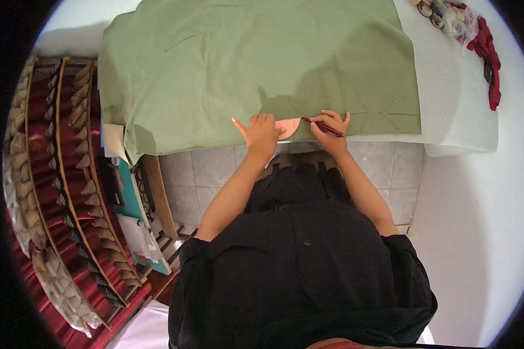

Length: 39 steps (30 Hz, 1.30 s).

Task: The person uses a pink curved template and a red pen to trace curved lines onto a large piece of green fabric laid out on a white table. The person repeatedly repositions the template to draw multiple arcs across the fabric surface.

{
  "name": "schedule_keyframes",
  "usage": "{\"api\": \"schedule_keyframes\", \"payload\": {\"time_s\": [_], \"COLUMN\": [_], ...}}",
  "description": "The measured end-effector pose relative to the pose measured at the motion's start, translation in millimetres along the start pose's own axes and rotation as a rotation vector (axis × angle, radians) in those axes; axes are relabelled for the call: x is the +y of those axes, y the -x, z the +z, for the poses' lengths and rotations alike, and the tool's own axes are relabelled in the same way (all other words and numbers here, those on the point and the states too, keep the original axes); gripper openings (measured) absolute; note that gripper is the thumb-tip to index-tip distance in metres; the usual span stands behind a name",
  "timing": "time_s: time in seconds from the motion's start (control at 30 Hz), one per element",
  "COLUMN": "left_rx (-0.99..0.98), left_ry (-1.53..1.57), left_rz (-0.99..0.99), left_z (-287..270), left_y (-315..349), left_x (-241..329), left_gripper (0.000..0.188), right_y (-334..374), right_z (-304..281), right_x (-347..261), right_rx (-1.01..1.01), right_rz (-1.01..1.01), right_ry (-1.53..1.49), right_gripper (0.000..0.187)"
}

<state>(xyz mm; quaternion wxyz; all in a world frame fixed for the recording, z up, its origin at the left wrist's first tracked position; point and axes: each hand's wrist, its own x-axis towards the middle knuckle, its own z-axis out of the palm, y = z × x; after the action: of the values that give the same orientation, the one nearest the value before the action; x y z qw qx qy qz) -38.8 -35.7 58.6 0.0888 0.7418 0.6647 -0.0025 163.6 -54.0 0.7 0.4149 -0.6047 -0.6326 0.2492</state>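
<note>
A sheet of green cloth (227, 64) lies over the table, with thin curved outlines drawn near its right front part. My left hand (263, 134) rests at the cloth's near edge, its outer finger spread to the left. Its thumb and other fingers press down on a pink half-round template (294, 124), partly covering it. Held in my right hand (330, 131) is a dark red pen (327, 128); its tip meets the template's upper right edge.
Rolls of tape (431, 13), a clear plastic bag (457, 23) and dark red fabric (488, 61) lie at the far right. On the left, wooden racks (70, 174) carry rows of folded pieces before red cloth. Tiled floor (206, 168) shows below the table edge.
</note>
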Motion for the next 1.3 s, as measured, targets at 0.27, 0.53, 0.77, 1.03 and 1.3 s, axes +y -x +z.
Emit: {"api": "schedule_keyframes", "payload": {"time_s": [0.27,0.53,0.77,1.03,1.3], "left_rx": [0.019,0.028,0.109,0.075,0.096], "left_ry": [0.008,0.017,0.036,0.006,0.061], "left_rz": [0.013,0.028,0.048,0.054,0.103], "left_z": [4.8,2.7,-1.8,-4.4,2.1], "left_y": [-2.0,-3.4,-10.4,-13.6,-12.4], "left_x": [-1.5,0.1,-0.5,-2.2,-6.8], "left_gripper": [0.027,0.028,0.047,0.057,0.049], "right_y": [14.2,28.8,50.1,69.8,81.2], "right_z": [10.5,13.8,13.9,20.9,32.5], "right_x": [-11.8,-25.0,-38.8,-53.4,-57.4], "right_rx": [0.1,0.201,0.197,0.174,0.18], "right_rz": [-0.014,-0.087,-0.11,-0.144,-0.167], "right_ry": [0.086,0.069,0.085,0.135,0.169], "right_gripper": [0.013,0.016,0.016,0.016,0.017]}}
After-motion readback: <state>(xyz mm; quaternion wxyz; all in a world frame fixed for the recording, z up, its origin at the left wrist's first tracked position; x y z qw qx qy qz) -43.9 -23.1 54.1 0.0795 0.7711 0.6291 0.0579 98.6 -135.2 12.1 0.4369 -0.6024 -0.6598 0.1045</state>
